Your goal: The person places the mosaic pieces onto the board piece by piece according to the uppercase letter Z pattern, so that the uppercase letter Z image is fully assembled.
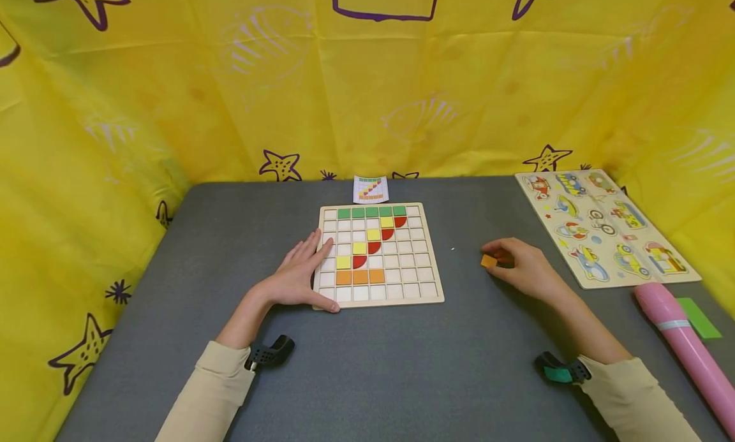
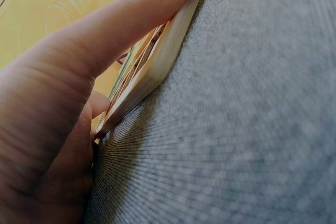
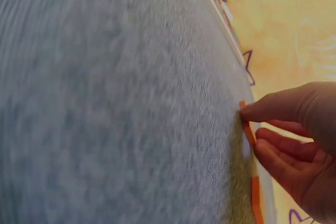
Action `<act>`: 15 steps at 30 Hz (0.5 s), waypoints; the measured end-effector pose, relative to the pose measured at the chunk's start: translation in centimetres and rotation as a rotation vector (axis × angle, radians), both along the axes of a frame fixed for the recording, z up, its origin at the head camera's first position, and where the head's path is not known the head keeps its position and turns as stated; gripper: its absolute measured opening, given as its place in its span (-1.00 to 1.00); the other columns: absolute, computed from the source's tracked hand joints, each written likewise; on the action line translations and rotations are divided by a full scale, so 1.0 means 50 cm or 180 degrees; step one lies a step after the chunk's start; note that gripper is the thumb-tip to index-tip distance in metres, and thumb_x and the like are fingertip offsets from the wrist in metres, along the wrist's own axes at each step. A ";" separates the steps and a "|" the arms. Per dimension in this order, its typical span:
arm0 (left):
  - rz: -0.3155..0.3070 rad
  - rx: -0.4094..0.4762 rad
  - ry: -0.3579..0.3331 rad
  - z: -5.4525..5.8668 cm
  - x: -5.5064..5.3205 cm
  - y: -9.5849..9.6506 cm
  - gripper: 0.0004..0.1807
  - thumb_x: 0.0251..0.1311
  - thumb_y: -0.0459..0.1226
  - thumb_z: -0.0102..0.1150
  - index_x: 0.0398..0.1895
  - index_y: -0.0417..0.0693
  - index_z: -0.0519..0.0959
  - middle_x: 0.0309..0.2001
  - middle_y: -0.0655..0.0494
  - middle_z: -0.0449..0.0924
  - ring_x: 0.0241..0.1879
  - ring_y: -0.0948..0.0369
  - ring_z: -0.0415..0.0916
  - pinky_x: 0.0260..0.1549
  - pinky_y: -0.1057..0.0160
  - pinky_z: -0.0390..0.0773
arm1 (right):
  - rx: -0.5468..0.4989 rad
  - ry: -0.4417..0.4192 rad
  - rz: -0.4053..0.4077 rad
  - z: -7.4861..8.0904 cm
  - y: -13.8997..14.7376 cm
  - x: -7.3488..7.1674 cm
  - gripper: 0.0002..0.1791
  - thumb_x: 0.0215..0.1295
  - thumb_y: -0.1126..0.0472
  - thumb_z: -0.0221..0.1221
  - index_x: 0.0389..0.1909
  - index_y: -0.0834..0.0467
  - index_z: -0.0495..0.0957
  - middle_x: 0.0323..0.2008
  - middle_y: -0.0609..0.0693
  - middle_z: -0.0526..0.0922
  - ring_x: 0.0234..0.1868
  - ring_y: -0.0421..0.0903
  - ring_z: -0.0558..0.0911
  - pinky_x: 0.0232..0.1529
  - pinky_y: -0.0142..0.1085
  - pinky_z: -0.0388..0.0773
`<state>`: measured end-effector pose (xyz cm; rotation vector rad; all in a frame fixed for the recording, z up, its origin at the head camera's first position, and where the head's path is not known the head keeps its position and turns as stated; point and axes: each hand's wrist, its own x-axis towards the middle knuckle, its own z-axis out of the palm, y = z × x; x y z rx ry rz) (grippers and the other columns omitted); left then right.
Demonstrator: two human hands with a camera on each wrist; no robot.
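A wooden grid board (image 1: 410, 261) lies on the table and holds coloured tiles. Green squares (image 1: 372, 212) fill part of its top row, and yellow squares (image 1: 359, 248) with red quarter-circles (image 1: 374, 247) step diagonally below. Lower down is a row of three orange squares (image 1: 360, 277). My left hand (image 1: 295, 276) rests on the board's left edge with fingers spread, its thumb at the near corner. Off to the right of the board, my right hand (image 1: 525, 266) pinches an orange square tile (image 3: 248, 129) between thumb and fingers, close over the table.
A small pattern card (image 1: 371, 190) sits behind the board. A picture puzzle board (image 1: 608, 228), a pink cylindrical object (image 1: 686, 343) and a green flat piece (image 1: 699, 319) lie to the right. Another orange piece (image 3: 256, 200) shows below the right fingers. Yellow printed cloth (image 1: 367, 97) surrounds the grey table (image 1: 402, 378).
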<state>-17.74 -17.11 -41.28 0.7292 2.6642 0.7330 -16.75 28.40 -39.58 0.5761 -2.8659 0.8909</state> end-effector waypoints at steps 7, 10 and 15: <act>-0.0010 0.0005 -0.0008 0.003 0.001 0.002 0.46 -0.27 0.32 0.45 0.57 -0.11 -0.19 0.55 -0.14 -0.51 0.51 -0.01 -0.50 0.37 -0.14 -0.28 | 0.0124 -0.0121 -0.0028 0.011 -0.007 0.003 -0.66 0.15 0.27 0.37 -0.05 0.28 0.62 -0.23 0.11 0.66 -0.23 0.02 0.62 -0.18 -0.09 0.53; -0.0008 0.0005 -0.0009 0.003 0.001 0.001 0.46 -0.26 0.31 0.45 0.57 -0.11 -0.19 0.55 -0.14 -0.51 0.51 -0.01 -0.50 0.37 -0.14 -0.28 | 0.0061 -0.0102 -0.0033 0.010 -0.015 0.002 -0.69 0.16 0.24 0.36 -0.09 0.26 0.63 -0.29 0.05 0.66 -0.29 -0.03 0.61 -0.24 -0.19 0.52; -0.0002 -0.0011 0.0002 0.001 0.000 0.000 0.46 -0.27 0.32 0.45 0.57 -0.11 -0.19 0.55 -0.14 -0.51 0.51 -0.01 -0.50 0.37 -0.14 -0.28 | -0.0173 -0.0263 -0.0017 0.008 -0.043 -0.005 -0.70 0.19 0.20 0.36 -0.07 0.21 0.65 -0.24 0.01 0.68 -0.23 -0.06 0.60 -0.20 -0.28 0.55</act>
